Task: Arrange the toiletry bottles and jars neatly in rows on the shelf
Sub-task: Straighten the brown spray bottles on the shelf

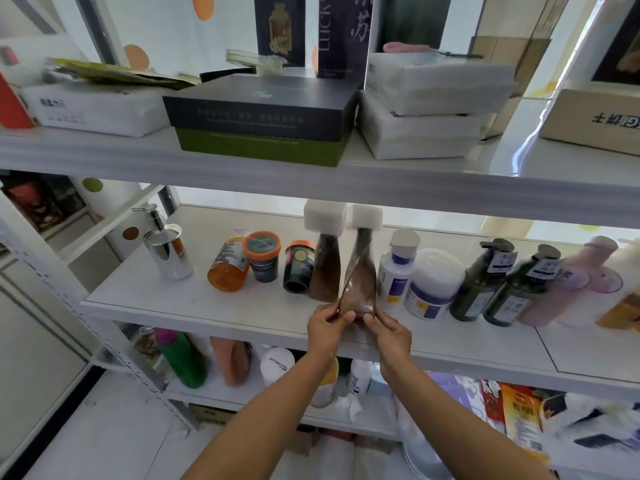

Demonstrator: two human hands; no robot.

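Note:
On the white middle shelf a twisted brown bottle with a white square cap stands near the front edge. My left hand and my right hand both grip its base from either side. A matching brown bottle stands just left of it. Further left are a dark jar, an orange-lidded jar, a tipped orange bottle and a chrome pump dispenser. To the right stand a white bottle, a white jar, two dark green pump bottles and pink bottles.
The shelf above overhangs closely and carries a dark box and white packs. The lower shelf holds a green bottle, a pink bottle, white containers and snack packets. A white upright frame post runs down the left.

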